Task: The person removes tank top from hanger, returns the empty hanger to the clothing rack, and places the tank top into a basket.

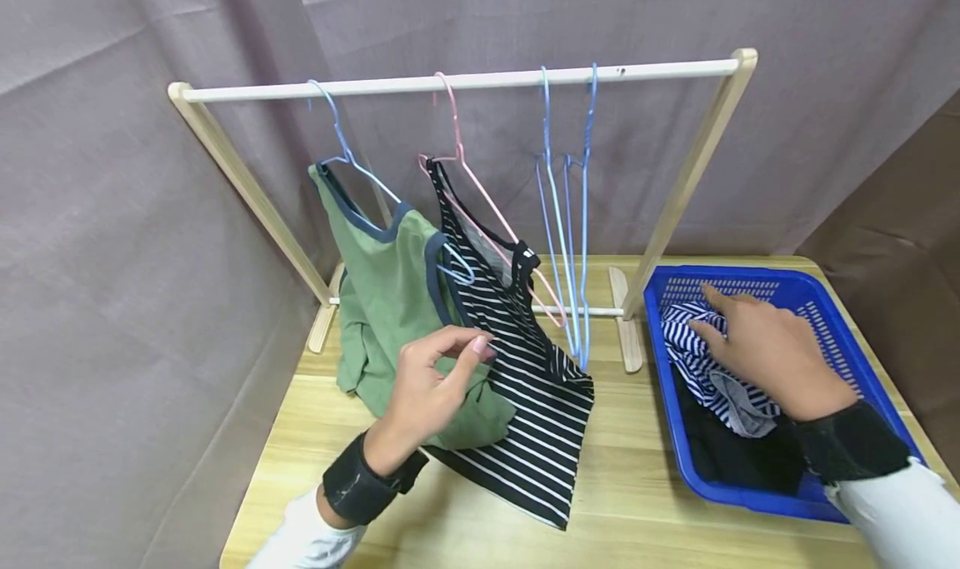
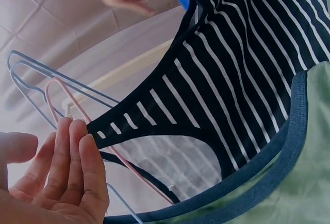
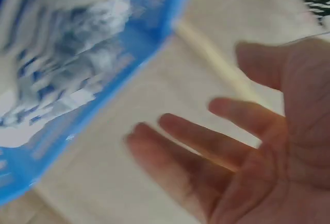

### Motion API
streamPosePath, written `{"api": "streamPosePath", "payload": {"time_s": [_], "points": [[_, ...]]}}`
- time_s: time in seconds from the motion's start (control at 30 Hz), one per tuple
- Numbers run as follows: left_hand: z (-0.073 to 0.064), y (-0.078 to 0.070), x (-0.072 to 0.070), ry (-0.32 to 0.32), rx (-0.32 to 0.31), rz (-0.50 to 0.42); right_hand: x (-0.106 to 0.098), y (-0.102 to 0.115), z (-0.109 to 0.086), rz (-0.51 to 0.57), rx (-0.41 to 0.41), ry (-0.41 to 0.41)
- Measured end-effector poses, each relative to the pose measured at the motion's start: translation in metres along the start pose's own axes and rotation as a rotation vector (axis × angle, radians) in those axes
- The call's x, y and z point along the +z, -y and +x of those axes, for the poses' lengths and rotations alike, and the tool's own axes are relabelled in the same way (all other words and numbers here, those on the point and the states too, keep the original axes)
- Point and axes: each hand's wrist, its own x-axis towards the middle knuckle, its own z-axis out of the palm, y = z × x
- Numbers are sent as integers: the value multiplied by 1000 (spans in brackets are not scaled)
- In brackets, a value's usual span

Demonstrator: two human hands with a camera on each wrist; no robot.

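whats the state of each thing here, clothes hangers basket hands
Green top, on a blue hanger
Black striped top, on a pink hanger
Two bare blue hangers, hooked on the rail
Blue basket, partly filled
Blue-and-white striped garment, crumpled in basket
Black cloth, in basket
Left hand, empty
Right hand, open, empty

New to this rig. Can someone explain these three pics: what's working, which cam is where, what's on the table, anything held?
No robot here: a person works bare-handed. The wide picture is from a camera worn on the head, looking forward and down; the others are from the left and right wrists. On the wooden table stand a clothes rack and a blue basket. A green top and a black-and-white striped top hang there, beside two bare blue hangers. The basket contains crumpled striped cloth and black cloth. Neither hand appears to hold anything: the left hand is by the tops, the right hand over the basket, fingers apart.
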Motion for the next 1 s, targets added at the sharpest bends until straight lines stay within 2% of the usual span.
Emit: {"api": "streamPosePath", "payload": {"time_s": [0.17,0.27,0.33,0.43,0.57,0.73,1.0], "points": [[-3,0,0,-16,-25,-5,-11,50,-11,49,-140,-266],[-6,1,0,-22,-49,-18,-7,78,-18,109,-221,-351],[-7,1,0,-28,-57,-25,-2,96,-24,153,-253,-349],[-8,1,0,-36,-64,-38,5,119,-33,218,-287,-300],[-9,2,-1,-41,-62,-47,10,139,-39,242,-351,-286],[-8,2,-2,-41,-70,-58,10,147,-38,234,-386,-319],[-4,1,-4,-41,-72,-47,10,146,-35,235,-365,-304]]}}
